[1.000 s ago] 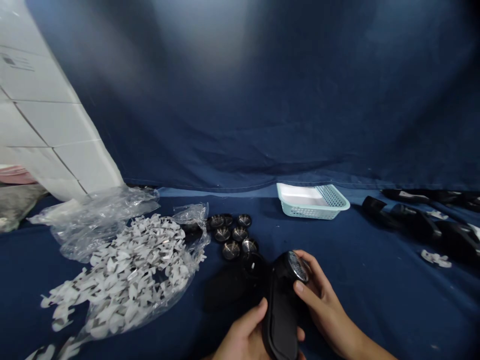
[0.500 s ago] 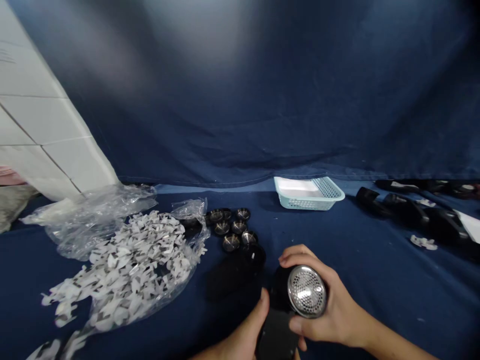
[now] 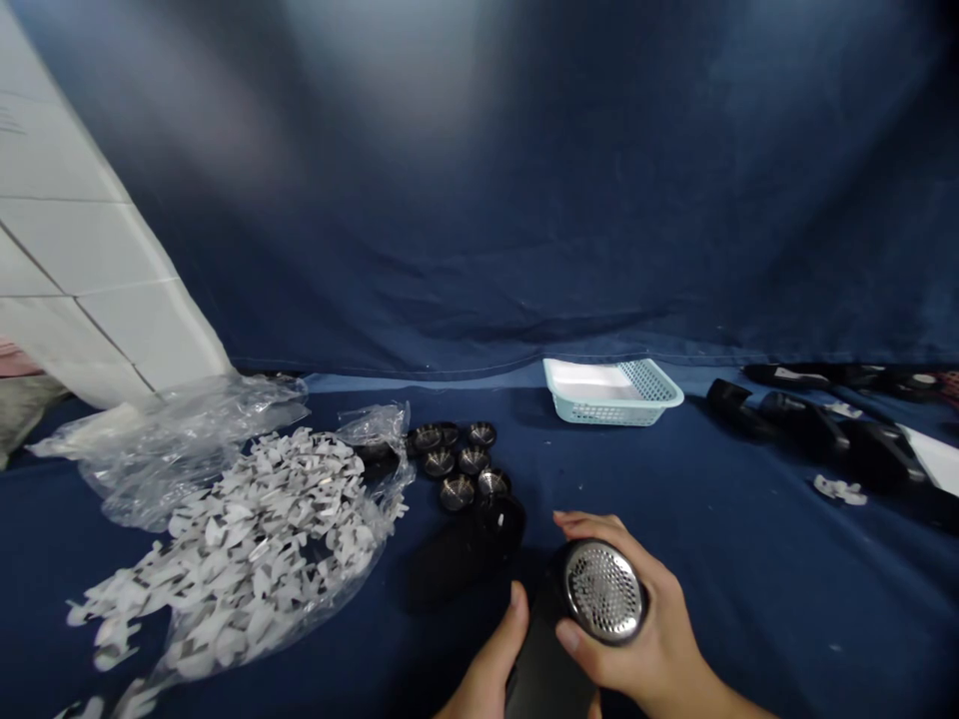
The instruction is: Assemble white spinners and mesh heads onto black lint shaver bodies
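Both hands are closed around a black fabric shaver (image 3: 550, 649) low in the view. My left hand (image 3: 494, 654) wraps its handle, thumb along the side, with most of the fingers hidden behind it. Around the shaver's head is my right hand (image 3: 651, 624), its thumb and fingers gripping the rim of the silver perforated cover (image 3: 605, 591), which faces up toward me. Left of the hands lies another black shaver body (image 3: 457, 554), dark against the cloth. Several round perforated covers with black rims (image 3: 457, 491) sit grouped just beyond it.
At the left, small white plastic parts (image 3: 277, 539) spill from a clear plastic bag (image 3: 180, 439). A light blue basket (image 3: 610, 411) stands near the hanging dark blue cloth (image 3: 479, 200). Black parts (image 3: 809, 424) and a small white piece (image 3: 839, 490) lie at the right.
The shaver's head has tilted, its cover now facing more upward. My right hand has shifted its grip slightly, and the whole view has moved a little.
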`<state>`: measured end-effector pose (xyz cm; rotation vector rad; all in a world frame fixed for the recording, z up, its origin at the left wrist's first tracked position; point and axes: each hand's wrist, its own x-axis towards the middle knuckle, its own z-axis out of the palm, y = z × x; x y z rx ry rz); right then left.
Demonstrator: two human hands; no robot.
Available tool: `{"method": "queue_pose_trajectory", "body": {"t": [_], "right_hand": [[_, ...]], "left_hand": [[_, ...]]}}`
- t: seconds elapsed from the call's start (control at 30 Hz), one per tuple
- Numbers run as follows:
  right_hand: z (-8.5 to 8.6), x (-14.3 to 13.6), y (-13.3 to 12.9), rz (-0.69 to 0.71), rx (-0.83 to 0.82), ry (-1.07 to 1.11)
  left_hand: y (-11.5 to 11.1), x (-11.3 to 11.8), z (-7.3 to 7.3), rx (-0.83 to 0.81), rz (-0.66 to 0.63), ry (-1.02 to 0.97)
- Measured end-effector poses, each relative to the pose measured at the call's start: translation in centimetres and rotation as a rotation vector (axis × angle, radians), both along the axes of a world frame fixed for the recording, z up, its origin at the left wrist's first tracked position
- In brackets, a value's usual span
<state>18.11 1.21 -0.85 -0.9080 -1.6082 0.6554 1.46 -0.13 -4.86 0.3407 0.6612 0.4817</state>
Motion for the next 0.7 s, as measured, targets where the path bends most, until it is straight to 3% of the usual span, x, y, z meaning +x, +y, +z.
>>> {"method": "queue_pose_trajectory", "body": {"t": [0.1,0.2,0.27,0.37,0.47,0.53,0.63,0.7], "right_hand": [[-0.7,0.0,0.1,-0.024,-0.007,0.011],[-1.7,0.4,0.3,-0.027,-0.074,0.020],[-2.6,0.7,0.5,-0.032,-0.113,-0.003],[-3.8,1.0,0.9,-0.042,-0.113,-0.061],[-4.6,1.0,1.3,-0.038,-0.103,-0.140],[-4.9,0.8,1.6,-0.064,-0.101,-0.216],[-4.8,0.6,1.7,-0.076,-0.107,-0.349],[-4.6,0.6,1.7,-0.065,-0.110,-0.422]], "left_hand": [[0.2,0.3,-0.1,0.001,-0.030,-0.010],[0.3,0.3,0.0,0.133,-0.045,0.038],[0.3,0.0,0.5,0.332,0.058,0.145],[0.5,-1.2,2.2,0.787,0.321,0.424],[1.1,-2.6,4.0,1.206,0.446,0.645],[1.7,-3.4,5.1,1.343,0.493,0.711],[2.1,-4.3,6.6,1.341,0.530,0.716],[1.7,-5.0,7.8,1.106,0.496,0.574]]}}
